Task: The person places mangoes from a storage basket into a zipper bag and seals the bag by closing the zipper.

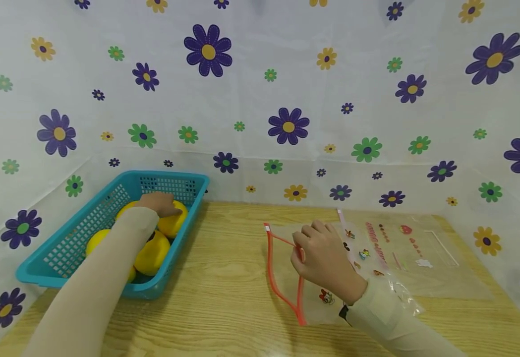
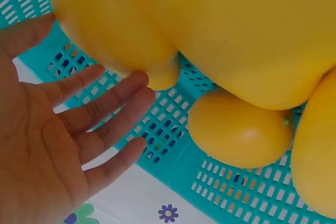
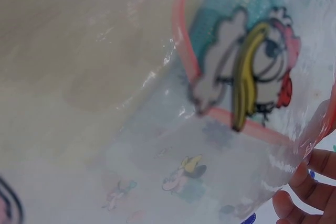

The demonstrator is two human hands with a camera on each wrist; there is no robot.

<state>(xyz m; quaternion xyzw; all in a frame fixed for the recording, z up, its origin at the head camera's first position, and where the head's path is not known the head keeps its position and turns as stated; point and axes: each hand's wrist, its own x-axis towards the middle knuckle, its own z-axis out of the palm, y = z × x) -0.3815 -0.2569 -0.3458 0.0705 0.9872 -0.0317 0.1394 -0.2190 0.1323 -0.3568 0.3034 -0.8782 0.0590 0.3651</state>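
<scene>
Fruit (image 1: 172, 226), left of frame: smooth, likely slippery (cup its middle); left hand (image 1: 156, 203) touching, fingers apart. Bag (image 1: 325, 296), lower right: probably limp; right hand (image 1: 324, 258) pinching rim (image 1: 300, 302).

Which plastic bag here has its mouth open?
The red-edged bag pinched by the right hand: its mouth gapes, while the other bag, farther right, lies flat.

Smooth rounded yellow fruits (image 1: 173, 225), differing in size, bunched together in a turquoise lattice-sided basket (image 1: 170, 174) over on the left, a see-through plastic bag (image 1: 313, 295) on the worktop (image 1: 228, 277) to the right, red-edged, cartoon-printed, mouth gaping, edge pinched by the right hand (image 1: 326, 260)
</scene>
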